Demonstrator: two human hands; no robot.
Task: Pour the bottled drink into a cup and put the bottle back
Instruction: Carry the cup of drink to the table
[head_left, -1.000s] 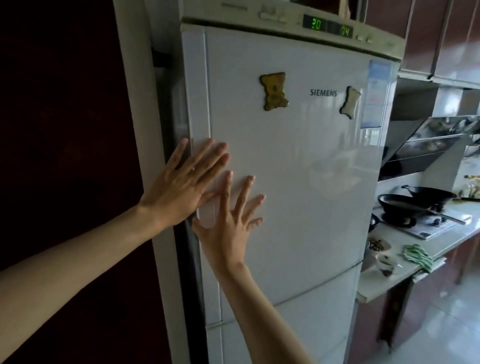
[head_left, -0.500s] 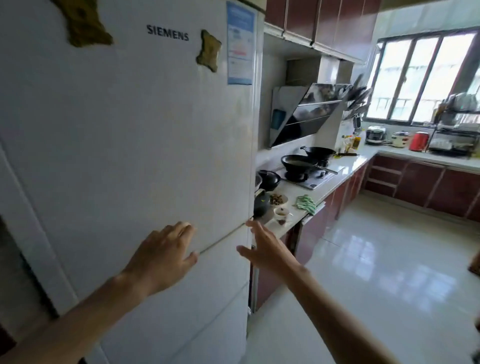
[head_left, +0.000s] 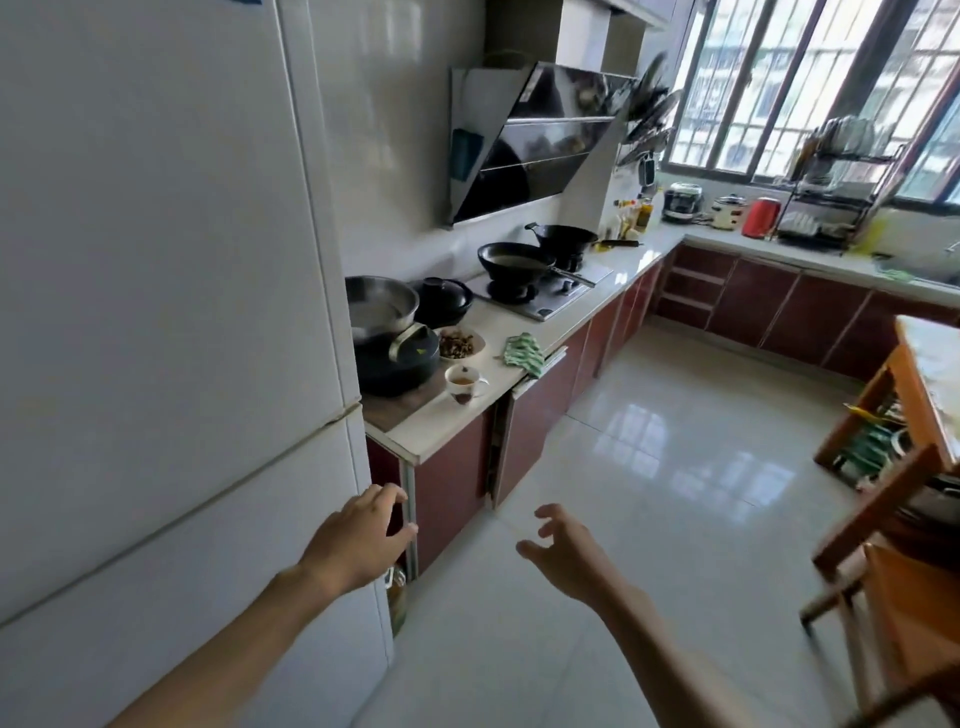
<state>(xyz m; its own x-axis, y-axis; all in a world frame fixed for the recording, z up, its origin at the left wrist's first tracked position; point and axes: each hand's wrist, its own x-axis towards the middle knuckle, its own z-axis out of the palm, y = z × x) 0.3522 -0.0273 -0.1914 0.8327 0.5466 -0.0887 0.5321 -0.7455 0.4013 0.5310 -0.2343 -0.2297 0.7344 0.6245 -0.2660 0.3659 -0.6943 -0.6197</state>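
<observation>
Reading the head view: your left hand (head_left: 358, 540) hangs empty with fingers loosely curled, just beside the right edge of the refrigerator (head_left: 156, 312). Your right hand (head_left: 563, 551) is also empty, fingers spread and half-bent over the floor (head_left: 649, 493). The refrigerator doors are shut. No bottle is visible; presumably it is inside the refrigerator, but this cannot be confirmed. A cup (head_left: 464, 383) holding brown liquid stands near the front edge of the tabletop (head_left: 441, 431), beside a stack of dark pans (head_left: 395, 358).

Hazards, as judged from this view:
- The camera faces away from the refrigerator. Reaching for a door edge unsighted may cause a missed grip.
- The cup stands close to the tabletop edge. A swung arm may knock it off.
- The cup already contains liquid. Pouring into it may cause overflow.
</observation>
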